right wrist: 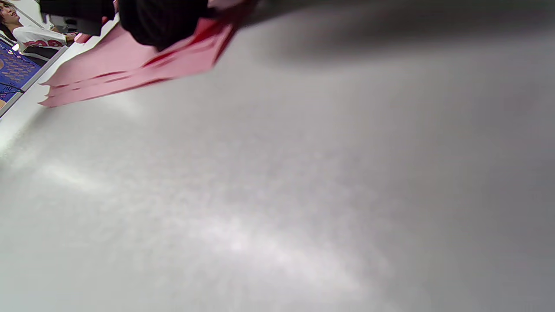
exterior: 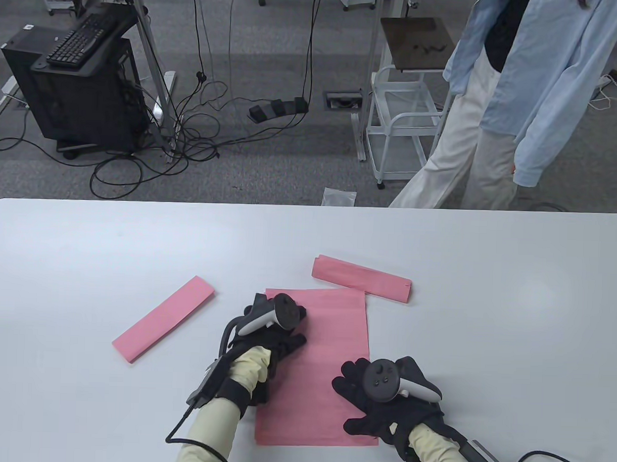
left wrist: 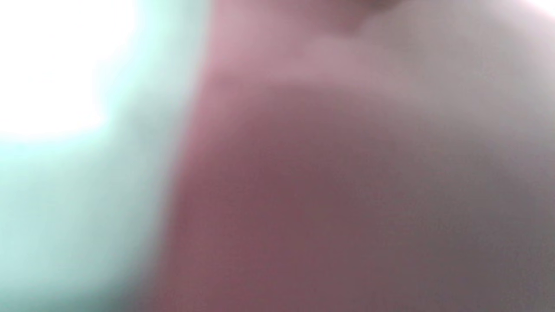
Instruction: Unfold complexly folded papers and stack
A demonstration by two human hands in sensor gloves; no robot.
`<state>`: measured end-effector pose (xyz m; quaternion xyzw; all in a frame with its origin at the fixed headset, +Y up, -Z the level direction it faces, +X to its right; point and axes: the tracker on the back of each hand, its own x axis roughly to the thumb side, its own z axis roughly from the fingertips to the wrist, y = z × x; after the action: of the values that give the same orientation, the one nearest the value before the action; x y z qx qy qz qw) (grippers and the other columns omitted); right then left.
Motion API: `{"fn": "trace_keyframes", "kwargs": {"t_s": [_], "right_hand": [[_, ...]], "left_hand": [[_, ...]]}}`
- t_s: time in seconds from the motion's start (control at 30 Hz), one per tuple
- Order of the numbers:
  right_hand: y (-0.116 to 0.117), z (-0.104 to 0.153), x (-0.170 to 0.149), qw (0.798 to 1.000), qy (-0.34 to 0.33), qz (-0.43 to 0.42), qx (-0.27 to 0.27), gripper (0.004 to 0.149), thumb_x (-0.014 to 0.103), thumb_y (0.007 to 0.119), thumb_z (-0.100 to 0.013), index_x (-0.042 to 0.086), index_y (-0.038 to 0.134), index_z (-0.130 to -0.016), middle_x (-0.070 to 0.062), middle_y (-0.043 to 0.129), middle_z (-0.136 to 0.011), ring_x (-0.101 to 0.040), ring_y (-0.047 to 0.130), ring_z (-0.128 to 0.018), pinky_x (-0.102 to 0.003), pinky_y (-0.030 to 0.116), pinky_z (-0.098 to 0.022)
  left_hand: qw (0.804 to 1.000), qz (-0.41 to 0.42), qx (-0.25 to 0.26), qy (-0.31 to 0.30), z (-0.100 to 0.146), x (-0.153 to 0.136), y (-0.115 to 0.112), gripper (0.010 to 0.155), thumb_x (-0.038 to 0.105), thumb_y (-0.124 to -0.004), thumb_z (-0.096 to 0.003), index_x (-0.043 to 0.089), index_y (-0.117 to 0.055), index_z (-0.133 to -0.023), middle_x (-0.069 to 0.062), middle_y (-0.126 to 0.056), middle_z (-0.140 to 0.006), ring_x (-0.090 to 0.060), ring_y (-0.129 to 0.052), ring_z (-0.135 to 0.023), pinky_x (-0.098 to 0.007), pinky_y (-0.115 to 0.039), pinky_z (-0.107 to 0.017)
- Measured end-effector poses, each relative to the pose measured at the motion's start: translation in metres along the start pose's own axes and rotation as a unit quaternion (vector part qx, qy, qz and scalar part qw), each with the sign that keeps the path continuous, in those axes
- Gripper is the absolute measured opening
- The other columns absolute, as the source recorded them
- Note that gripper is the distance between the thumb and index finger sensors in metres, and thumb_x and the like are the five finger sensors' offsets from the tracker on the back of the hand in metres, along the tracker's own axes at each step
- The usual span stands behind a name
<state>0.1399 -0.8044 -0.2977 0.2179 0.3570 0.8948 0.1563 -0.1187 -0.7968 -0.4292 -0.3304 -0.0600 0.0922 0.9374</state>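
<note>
The unfolded pink sheet (exterior: 329, 353) is lying flat near the front edge of the white table (exterior: 489, 277), and both hands are resting on it. The left hand (exterior: 267, 335) is pressing down on the sheet's left side, fingers laid fairly flat. The right hand (exterior: 383, 395) is spreading its fingers over the lower right corner, gripping nothing that I can see. A folded pink strip (exterior: 362, 278) is sitting just beyond the sheet's far edge. Another folded strip (exterior: 164, 319) is lying angled off to the left, apart. The left wrist view is only a pink blur.
</note>
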Motion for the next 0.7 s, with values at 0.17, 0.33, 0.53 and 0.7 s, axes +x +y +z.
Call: {"fn": "trace_keyframes", "kwargs": {"t_s": [0.17, 0.33, 0.53, 0.7], "right_hand": [[0.0, 0.0, 0.0, 1.0, -0.001, -0.001, 0.003, 0.075, 0.053, 0.066, -0.049, 0.046, 0.016, -0.105, 0.021, -0.006, -0.111, -0.007, -0.016, -0.1, -0.048, -0.016, -0.066], [0.0, 0.0, 0.001, 1.0, -0.001, 0.001, -0.004, 0.075, 0.053, 0.066, -0.049, 0.045, 0.017, -0.105, 0.021, -0.005, -0.112, -0.008, -0.015, -0.1, -0.049, -0.015, -0.066], [-0.02, 0.01, 0.003, 0.996, -0.032, -0.061, -0.061, 0.067, 0.049, 0.063, -0.052, 0.042, 0.026, -0.107, 0.017, 0.001, -0.115, -0.011, -0.01, -0.103, -0.05, -0.01, -0.068], [-0.061, 0.022, -0.005, 0.986, -0.018, -0.09, -0.142, 0.068, 0.046, 0.066, -0.052, 0.041, 0.028, -0.107, 0.016, 0.006, -0.116, -0.011, -0.01, -0.103, -0.05, -0.01, -0.068]], "left_hand": [[1.0, 0.017, 0.012, 0.002, -0.003, -0.009, 0.004, 0.063, 0.056, -0.047, -0.0564, 0.044, -0.007, -0.103, 0.02, 0.01, -0.11, -0.017, 0.011, -0.106, -0.057, 0.007, -0.069], [0.999, 0.049, 0.009, -0.011, -0.003, -0.01, 0.005, 0.063, 0.054, -0.049, -0.0571, 0.042, -0.01, -0.105, 0.018, 0.009, -0.111, -0.02, 0.011, -0.106, -0.057, 0.006, -0.069], [0.991, 0.096, 0.061, -0.075, 0.022, -0.011, 0.011, 0.065, 0.054, -0.05, -0.0572, 0.037, -0.015, -0.109, 0.012, 0.009, -0.112, -0.024, 0.009, -0.106, -0.058, 0.005, -0.069], [0.985, 0.098, 0.093, -0.106, 0.065, -0.017, 0.016, 0.066, 0.054, -0.049, -0.0576, 0.037, -0.013, -0.11, 0.011, 0.011, -0.112, -0.025, 0.011, -0.106, -0.058, 0.005, -0.069]]}}
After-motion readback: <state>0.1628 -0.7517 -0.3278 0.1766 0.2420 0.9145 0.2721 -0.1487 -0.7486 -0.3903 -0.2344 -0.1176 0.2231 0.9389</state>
